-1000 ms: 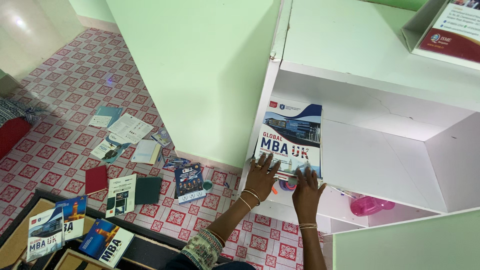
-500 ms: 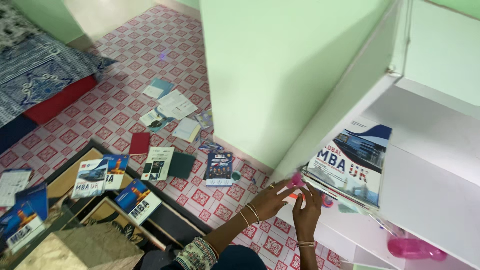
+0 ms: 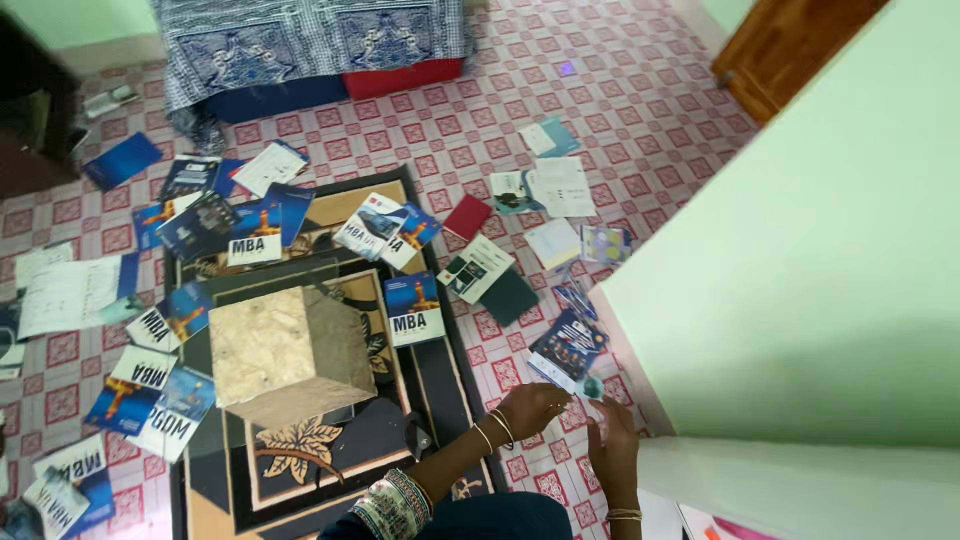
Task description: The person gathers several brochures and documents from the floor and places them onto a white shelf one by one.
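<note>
Reaching down toward the floor, the left hand (image 3: 530,408) is hovering at the near corner of a dark blue brochure (image 3: 567,345) that is lying flat on the red-and-white patterned floor tiles (image 3: 620,130), just beside the foot of the green wall (image 3: 800,300). The fingers are curling loosely at the brochure's lower edge; whether they are actually gripping it cannot be told. The right hand (image 3: 612,440) is sitting just beside the left, a little nearer the wall, with fingers extending toward a small teal round object (image 3: 594,387) at the brochure's corner; its grip cannot be told either. Bangles are showing on both wrists.

Beyond the brochure, a dark green booklet (image 3: 508,297) and a white-and-dark leaflet (image 3: 472,268) are lying side by side, with a maroon booklet (image 3: 467,216) further off. A blue brochure (image 3: 413,308) is resting on the dark patterned rug (image 3: 300,460), near a chipboard block (image 3: 285,350) standing on the rug. More blue brochures and loose papers are lying scattered across the floor to the left. A blue patterned mattress (image 3: 300,40) is occupying the far side.
</note>
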